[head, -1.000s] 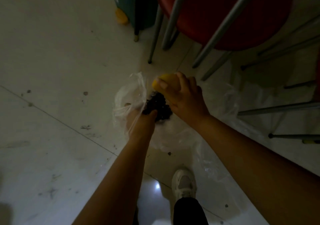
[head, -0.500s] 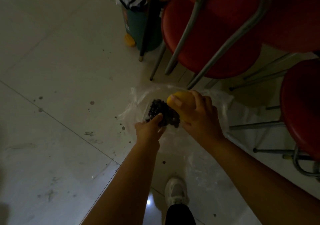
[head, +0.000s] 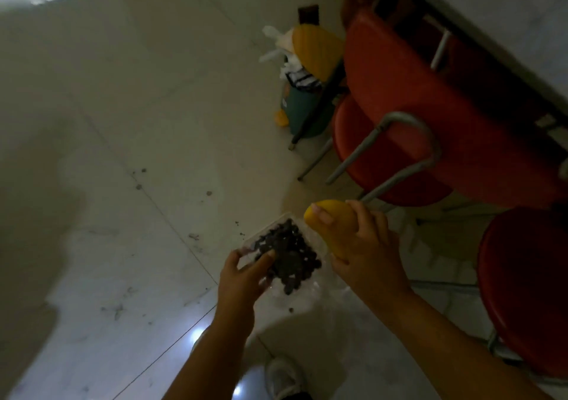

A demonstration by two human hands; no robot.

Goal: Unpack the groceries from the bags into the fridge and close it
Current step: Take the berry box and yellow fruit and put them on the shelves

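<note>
My left hand [head: 242, 279] grips the near corner of a clear plastic box of dark berries [head: 287, 253], held above the floor. My right hand [head: 368, 252] is wrapped around a yellow mango [head: 330, 219] just to the right of the box. Under both hands a crumpled clear plastic bag [head: 319, 304] lies on the pale tiled floor. The fridge is not in view.
Red stools with grey metal legs [head: 408, 135] stand close at the upper right, another red stool [head: 525, 289] at the right edge. A green bin with a yellow lid [head: 307, 98] stands behind them. My white shoe [head: 284, 376] is at the bottom.
Both hands have risen away from the bag on the floor, carrying the berry box and the mango. The view has tilted up and swung left, showing more floor and the bin.
</note>
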